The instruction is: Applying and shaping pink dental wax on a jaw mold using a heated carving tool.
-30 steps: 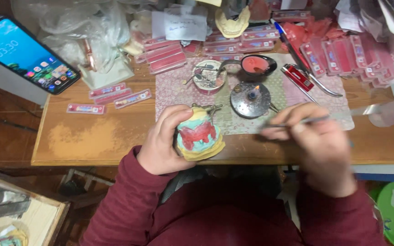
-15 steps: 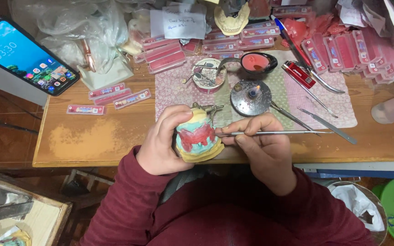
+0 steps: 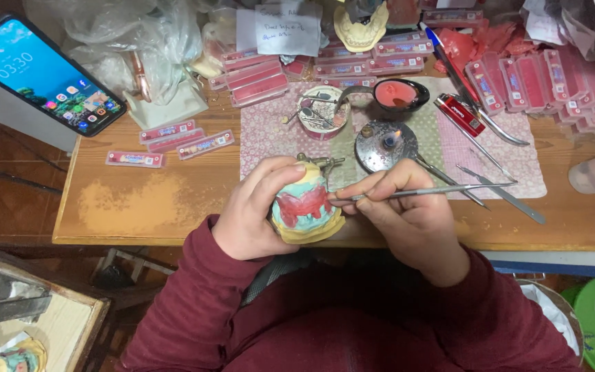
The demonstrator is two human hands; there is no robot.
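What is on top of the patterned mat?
On the mat: a small lit burner, a bowl of pink wax, a red lighter, metal tools. The mat under them is hidden.

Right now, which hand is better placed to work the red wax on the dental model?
Probably the right hand: it holds the thin metal tool with its tip at the red wax on the dental model. The left hand is occupied gripping the model.

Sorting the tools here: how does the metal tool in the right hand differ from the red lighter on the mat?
The metal tool is long, thin and silvery; the red lighter is short and blocky. The tool is held in the right hand, its tip at the dental model; the lighter lies untouched on the mat.
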